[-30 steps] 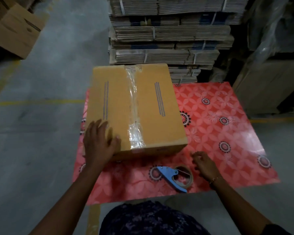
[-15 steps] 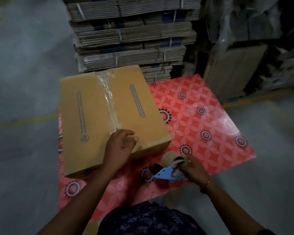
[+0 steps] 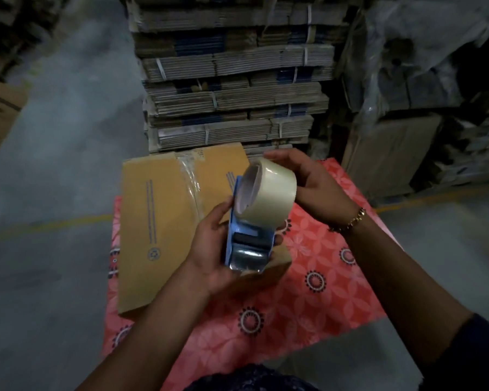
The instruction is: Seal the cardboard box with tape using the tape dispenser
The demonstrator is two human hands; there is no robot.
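Note:
A closed brown cardboard box lies on a red patterned mat, with clear tape running along its centre seam. Above the box's near right part I hold a blue tape dispenser carrying a roll of clear tape. My left hand grips the dispenser's blue body from the left and underneath. My right hand wraps around the far right side of the tape roll. The dispenser hides part of the box top.
A tall stack of bundled flat cardboard stands just behind the box. Plastic-wrapped goods and a leaning board are at the right. Another carton sits at the far left on the grey concrete floor.
The dispenser has been lifted off the mat and now sits in both hands above the box. My left hand left the box top and took the dispenser body.

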